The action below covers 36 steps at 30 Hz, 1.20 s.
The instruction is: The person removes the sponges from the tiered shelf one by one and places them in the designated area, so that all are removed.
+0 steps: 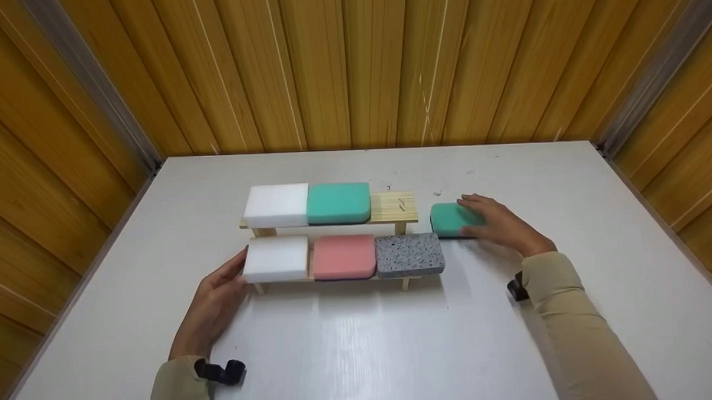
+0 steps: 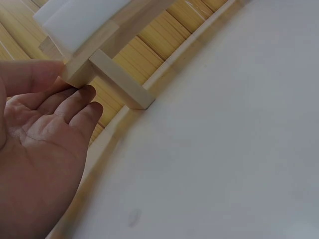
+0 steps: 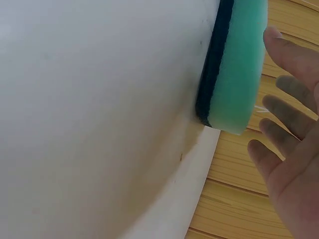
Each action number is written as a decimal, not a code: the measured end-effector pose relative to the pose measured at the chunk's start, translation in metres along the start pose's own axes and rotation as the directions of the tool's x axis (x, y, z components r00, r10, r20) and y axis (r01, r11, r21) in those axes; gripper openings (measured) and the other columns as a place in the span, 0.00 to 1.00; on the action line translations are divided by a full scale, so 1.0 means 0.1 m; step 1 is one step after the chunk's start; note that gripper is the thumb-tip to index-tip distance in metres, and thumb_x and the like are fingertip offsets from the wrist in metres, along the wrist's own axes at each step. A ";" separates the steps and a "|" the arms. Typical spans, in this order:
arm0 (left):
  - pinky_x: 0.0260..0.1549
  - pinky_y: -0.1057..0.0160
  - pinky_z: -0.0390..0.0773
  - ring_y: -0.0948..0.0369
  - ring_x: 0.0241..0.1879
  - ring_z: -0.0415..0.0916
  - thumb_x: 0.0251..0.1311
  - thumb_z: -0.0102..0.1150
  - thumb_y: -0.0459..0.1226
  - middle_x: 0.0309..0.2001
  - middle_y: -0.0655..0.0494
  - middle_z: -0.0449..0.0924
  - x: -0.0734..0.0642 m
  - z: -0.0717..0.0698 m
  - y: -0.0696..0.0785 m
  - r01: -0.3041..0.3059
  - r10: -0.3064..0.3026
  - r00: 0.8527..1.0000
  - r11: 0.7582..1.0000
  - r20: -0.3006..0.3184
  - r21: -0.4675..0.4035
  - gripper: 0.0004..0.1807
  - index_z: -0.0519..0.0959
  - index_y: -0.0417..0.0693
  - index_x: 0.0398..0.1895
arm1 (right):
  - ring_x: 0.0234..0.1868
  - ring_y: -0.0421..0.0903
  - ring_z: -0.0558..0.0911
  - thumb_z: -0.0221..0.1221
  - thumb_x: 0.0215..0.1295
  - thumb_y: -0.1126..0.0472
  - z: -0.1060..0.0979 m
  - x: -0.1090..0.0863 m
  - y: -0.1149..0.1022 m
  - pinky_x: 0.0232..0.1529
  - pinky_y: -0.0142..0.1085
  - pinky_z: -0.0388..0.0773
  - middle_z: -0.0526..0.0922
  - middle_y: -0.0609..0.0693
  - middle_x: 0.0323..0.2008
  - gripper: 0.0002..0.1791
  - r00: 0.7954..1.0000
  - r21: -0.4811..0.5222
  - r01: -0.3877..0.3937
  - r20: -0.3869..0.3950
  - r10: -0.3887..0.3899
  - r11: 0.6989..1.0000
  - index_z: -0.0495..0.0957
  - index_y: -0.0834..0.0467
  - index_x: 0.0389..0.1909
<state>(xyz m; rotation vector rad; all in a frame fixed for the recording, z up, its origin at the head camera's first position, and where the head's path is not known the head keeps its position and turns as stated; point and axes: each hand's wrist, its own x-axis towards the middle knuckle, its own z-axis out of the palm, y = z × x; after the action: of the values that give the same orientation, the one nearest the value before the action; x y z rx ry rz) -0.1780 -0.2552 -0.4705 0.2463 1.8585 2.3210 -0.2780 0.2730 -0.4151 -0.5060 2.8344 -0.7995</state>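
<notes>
A two-tier wooden rack (image 1: 392,207) stands mid-table. Its upper tier bears a white sponge (image 1: 276,204) and a green sponge (image 1: 338,202). On the lower tier lie another white sponge (image 1: 276,258), a pink sponge (image 1: 344,256) and a grey pumice-like block (image 1: 410,254). My left hand (image 1: 214,302) pinches the left end of the lower plank (image 2: 82,69) between thumb and fingers. Right of the rack, a second green sponge (image 1: 448,219) with a dark scouring underside (image 3: 214,64) lies on the table. Over its right side my right hand (image 1: 502,224) hovers, fingers spread.
The white table (image 1: 361,354) runs back to a yellow wood-panelled wall (image 1: 351,70), with similar panels on both sides. The upper tier's right end shows bare wood. Each wrist carries a small black camera (image 1: 223,371).
</notes>
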 end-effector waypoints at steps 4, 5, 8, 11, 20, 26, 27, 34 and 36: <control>0.65 0.73 0.63 0.54 0.76 0.41 0.66 0.50 0.29 0.77 0.49 0.45 -0.01 0.00 0.00 0.006 -0.006 1.000 1.000 -0.010 0.009 0.34 0.52 0.37 0.74 | 0.74 0.64 0.50 0.62 0.64 0.53 -0.04 -0.04 -0.05 0.72 0.61 0.47 0.56 0.63 0.73 0.38 1.000 0.025 0.004 -0.005 -0.003 1.000 0.59 0.61 0.71; 0.64 0.73 0.63 0.54 0.76 0.41 0.66 0.50 0.29 0.77 0.49 0.45 -0.01 0.00 0.00 0.008 -0.008 1.000 1.000 -0.011 0.009 0.34 0.52 0.37 0.74 | 0.74 0.64 0.50 0.61 0.64 0.53 -0.05 -0.05 -0.06 0.72 0.61 0.48 0.56 0.63 0.73 0.38 1.000 0.027 0.008 -0.008 -0.007 1.000 0.59 0.61 0.71; 0.64 0.74 0.63 0.54 0.76 0.41 0.66 0.51 0.30 0.77 0.49 0.46 -0.01 0.00 -0.01 0.011 -0.011 1.000 1.000 -0.013 0.022 0.35 0.52 0.38 0.74 | 0.74 0.64 0.51 0.61 0.65 0.53 -0.08 -0.06 -0.08 0.72 0.60 0.49 0.57 0.63 0.72 0.38 1.000 0.025 0.019 -0.015 -0.019 0.999 0.59 0.61 0.71; 0.64 0.74 0.63 0.54 0.76 0.42 0.66 0.51 0.30 0.77 0.50 0.46 -0.01 0.01 0.00 0.016 -0.016 1.000 1.000 -0.015 0.014 0.34 0.52 0.38 0.74 | 0.74 0.63 0.53 0.60 0.66 0.53 -0.11 -0.07 -0.12 0.72 0.60 0.51 0.58 0.63 0.72 0.37 1.000 0.019 0.017 -0.019 -0.017 1.000 0.59 0.61 0.71; 0.64 0.74 0.63 0.54 0.76 0.41 0.66 0.51 0.29 0.77 0.49 0.45 0.00 0.01 0.00 0.024 -0.024 1.000 1.000 -0.020 0.005 0.35 0.51 0.37 0.74 | 0.73 0.62 0.55 0.60 0.66 0.53 -0.19 -0.10 -0.24 0.71 0.59 0.54 0.60 0.61 0.71 0.37 0.998 0.005 0.041 -0.037 -0.041 0.999 0.59 0.60 0.72; 0.65 0.72 0.62 0.55 0.76 0.41 0.66 0.50 0.28 0.77 0.49 0.46 0.01 0.00 0.00 0.016 -0.016 1.000 1.000 -0.017 -0.002 0.35 0.51 0.36 0.74 | 0.73 0.62 0.55 0.60 0.66 0.53 -0.24 -0.10 -0.36 0.71 0.59 0.54 0.60 0.60 0.71 0.37 0.996 -0.005 0.073 -0.053 -0.073 0.997 0.59 0.60 0.72; 0.66 0.72 0.62 0.55 0.76 0.42 0.66 0.49 0.28 0.77 0.49 0.46 0.01 0.00 -0.01 0.013 -0.013 1.000 1.000 -0.016 -0.006 0.34 0.51 0.36 0.74 | 0.74 0.61 0.55 0.60 0.66 0.53 -0.25 -0.10 -0.38 0.71 0.59 0.54 0.60 0.60 0.72 0.37 0.995 -0.006 0.078 -0.056 -0.078 0.997 0.59 0.60 0.72; 0.66 0.72 0.62 0.56 0.76 0.43 0.66 0.51 0.30 0.77 0.49 0.45 0.01 0.00 -0.01 0.001 -0.001 1.000 1.000 0.002 0.006 0.34 0.52 0.37 0.74 | 0.74 0.60 0.54 0.60 0.66 0.52 -0.30 -0.10 -0.51 0.71 0.59 0.55 0.60 0.59 0.72 0.37 0.992 -0.015 0.107 -0.066 -0.107 0.994 0.58 0.59 0.72; 0.66 0.72 0.62 0.55 0.76 0.42 0.66 0.51 0.30 0.77 0.49 0.45 0.01 0.00 -0.02 -0.002 0.002 1.000 1.000 0.003 0.009 0.34 0.52 0.38 0.74 | 0.74 0.60 0.56 0.60 0.66 0.53 -0.30 -0.10 -0.54 0.71 0.58 0.56 0.61 0.60 0.72 0.37 0.990 -0.017 0.118 -0.071 -0.119 0.993 0.58 0.60 0.72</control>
<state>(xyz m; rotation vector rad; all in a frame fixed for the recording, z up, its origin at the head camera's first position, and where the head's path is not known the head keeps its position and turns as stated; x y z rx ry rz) -0.1789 -0.2551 -0.4722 0.2521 1.8682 2.3129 -0.2606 0.2476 -0.3600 -0.6661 2.8992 -0.8371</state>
